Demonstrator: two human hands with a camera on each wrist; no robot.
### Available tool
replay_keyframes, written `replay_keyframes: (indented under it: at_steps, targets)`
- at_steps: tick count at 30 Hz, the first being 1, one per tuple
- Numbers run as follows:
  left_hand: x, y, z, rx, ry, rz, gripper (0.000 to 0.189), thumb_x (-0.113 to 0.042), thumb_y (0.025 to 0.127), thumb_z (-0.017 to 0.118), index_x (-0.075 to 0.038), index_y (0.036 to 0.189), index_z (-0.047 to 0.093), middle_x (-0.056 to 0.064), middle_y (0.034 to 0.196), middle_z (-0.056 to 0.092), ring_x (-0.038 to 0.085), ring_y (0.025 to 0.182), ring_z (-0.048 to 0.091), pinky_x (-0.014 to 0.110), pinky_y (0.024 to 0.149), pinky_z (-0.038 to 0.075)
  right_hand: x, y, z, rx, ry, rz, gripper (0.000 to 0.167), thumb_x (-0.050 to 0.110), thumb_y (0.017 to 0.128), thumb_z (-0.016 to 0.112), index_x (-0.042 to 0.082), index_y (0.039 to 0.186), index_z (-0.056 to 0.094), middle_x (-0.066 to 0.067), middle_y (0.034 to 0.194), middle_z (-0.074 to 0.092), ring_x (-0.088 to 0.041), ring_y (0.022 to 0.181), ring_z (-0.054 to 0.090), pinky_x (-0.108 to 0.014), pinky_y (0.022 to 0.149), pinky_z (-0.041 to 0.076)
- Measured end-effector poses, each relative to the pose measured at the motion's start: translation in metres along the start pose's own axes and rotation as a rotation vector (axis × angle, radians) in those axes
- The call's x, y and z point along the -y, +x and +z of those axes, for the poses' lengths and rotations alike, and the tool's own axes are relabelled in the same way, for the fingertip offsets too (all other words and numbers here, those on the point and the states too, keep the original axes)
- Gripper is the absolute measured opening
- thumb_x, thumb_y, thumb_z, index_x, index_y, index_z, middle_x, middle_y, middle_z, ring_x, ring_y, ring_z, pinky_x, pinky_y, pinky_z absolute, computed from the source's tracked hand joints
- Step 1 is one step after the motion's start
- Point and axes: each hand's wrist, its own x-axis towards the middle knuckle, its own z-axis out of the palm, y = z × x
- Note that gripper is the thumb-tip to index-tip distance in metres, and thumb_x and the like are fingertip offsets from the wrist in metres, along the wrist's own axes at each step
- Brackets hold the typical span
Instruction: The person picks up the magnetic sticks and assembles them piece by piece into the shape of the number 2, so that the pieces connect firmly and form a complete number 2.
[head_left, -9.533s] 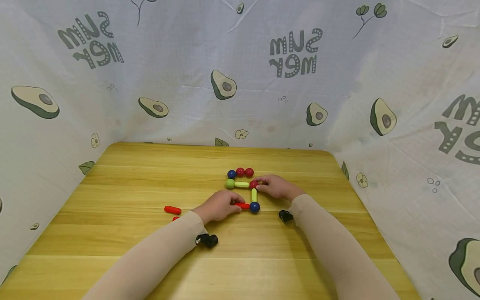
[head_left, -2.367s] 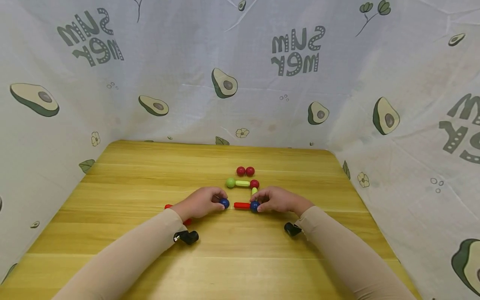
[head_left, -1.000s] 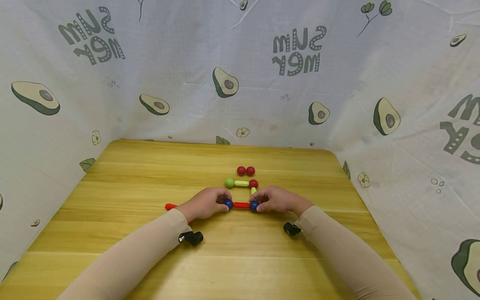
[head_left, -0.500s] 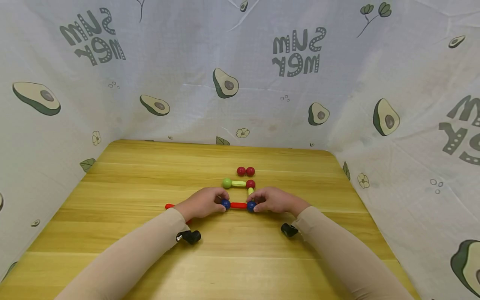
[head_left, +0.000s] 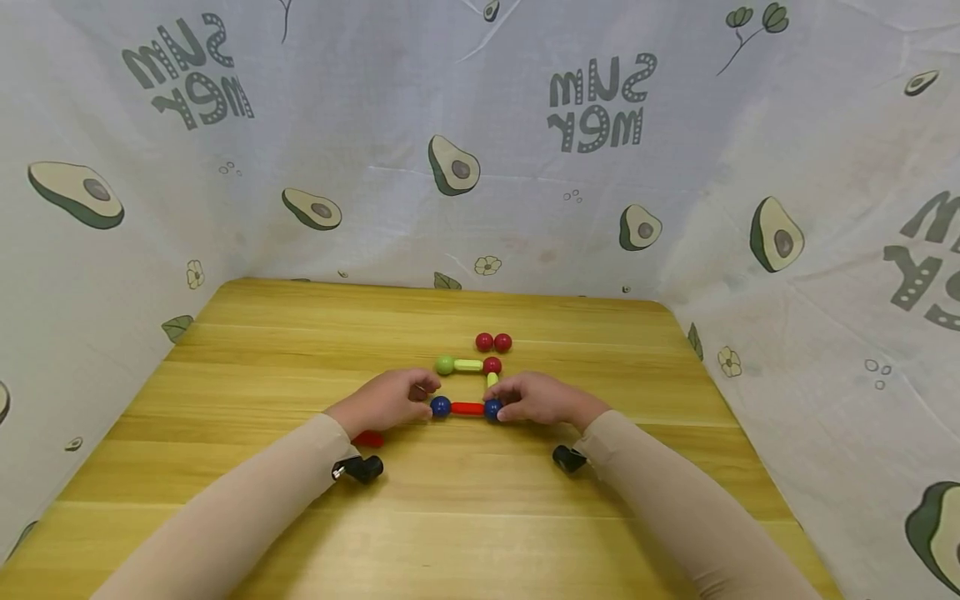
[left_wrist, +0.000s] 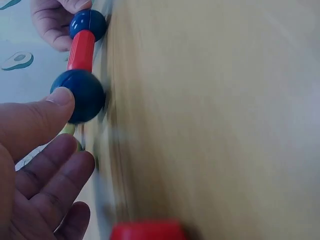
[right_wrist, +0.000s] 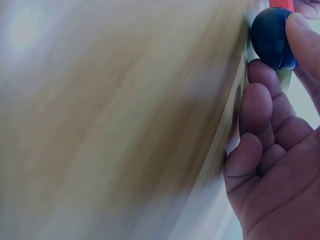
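Observation:
An open-sided shape of magnetic rods and balls lies on the table. Its front side is a red rod (head_left: 467,408) between a left blue ball (head_left: 441,407) and a right blue ball (head_left: 492,409). Yellow-green rods (head_left: 468,365) link the right blue ball to a red ball (head_left: 492,365) and on to a green ball (head_left: 445,365). My right hand (head_left: 543,398) pinches the right blue ball between thumb and fingers. At the left blue ball, my left hand (head_left: 386,400) has its fingers spread away, its thumb (left_wrist: 61,97) right at the ball in the left wrist view.
Behind the shape sit two loose red balls (head_left: 493,342) side by side. A loose red rod (head_left: 369,439) shows partly from under the left wrist. The wooden table (head_left: 480,517) ends at a printed cloth (head_left: 375,208) at the back and sides.
My left hand has brought a blue ball from beside the loose red balls to the red rod's free end, then loosened its fingers. The joined shape has slid left.

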Motion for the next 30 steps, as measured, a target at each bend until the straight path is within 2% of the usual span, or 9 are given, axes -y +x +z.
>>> replay_keyframes:
  at_steps: [7, 13, 19, 25, 30]
  targets:
    - [0.014, -0.016, -0.021, -0.016, 0.057, -0.025, 0.029, -0.021, 0.101, 0.073, -0.014, 0.129, 0.069, 0.002, 0.130, 0.072, 0.024, 0.126, 0.065, 0.049, 0.113, 0.049, 0.004, 0.003, 0.002, -0.006, -0.004, -0.003, 0.029, 0.020, 0.100, 0.073, 0.021, 0.130, 0.073, 0.002, 0.116, 0.071, -0.018, 0.101, 0.060, -0.045, 0.105, 0.052]
    - [0.029, -0.030, -0.040, 0.004, 0.098, -0.058, 0.028, -0.023, 0.101, 0.072, -0.015, 0.128, 0.071, 0.001, 0.128, 0.073, 0.024, 0.123, 0.065, 0.052, 0.112, 0.049, 0.007, 0.008, 0.004, -0.015, -0.006, -0.003, 0.028, 0.021, 0.101, 0.073, 0.023, 0.129, 0.073, 0.004, 0.115, 0.070, -0.018, 0.102, 0.059, -0.044, 0.106, 0.052]
    - [0.047, -0.045, -0.057, 0.019, 0.126, -0.059, 0.027, -0.023, 0.100, 0.074, -0.015, 0.125, 0.074, 0.000, 0.123, 0.074, 0.022, 0.117, 0.066, 0.052, 0.108, 0.050, 0.011, 0.012, 0.005, -0.018, -0.009, 0.001, 0.029, 0.020, 0.101, 0.072, 0.022, 0.130, 0.073, 0.004, 0.116, 0.071, -0.018, 0.103, 0.060, -0.047, 0.110, 0.050]
    - [0.064, -0.058, -0.065, 0.044, 0.104, -0.064, 0.029, -0.023, 0.095, 0.079, -0.013, 0.122, 0.076, 0.002, 0.123, 0.075, 0.024, 0.118, 0.067, 0.052, 0.107, 0.051, 0.011, 0.017, 0.007, -0.021, -0.008, 0.021, 0.031, 0.020, 0.102, 0.072, 0.023, 0.132, 0.072, 0.003, 0.122, 0.071, -0.018, 0.106, 0.060, -0.048, 0.112, 0.049]
    - [0.067, -0.065, -0.065, 0.045, 0.104, -0.084, 0.026, -0.022, 0.094, 0.081, -0.013, 0.119, 0.078, 0.000, 0.119, 0.076, 0.022, 0.114, 0.066, 0.052, 0.106, 0.051, 0.013, 0.019, 0.008, -0.028, -0.008, 0.030, 0.032, 0.021, 0.102, 0.071, 0.023, 0.134, 0.072, 0.003, 0.127, 0.071, -0.018, 0.108, 0.060, -0.050, 0.115, 0.046]
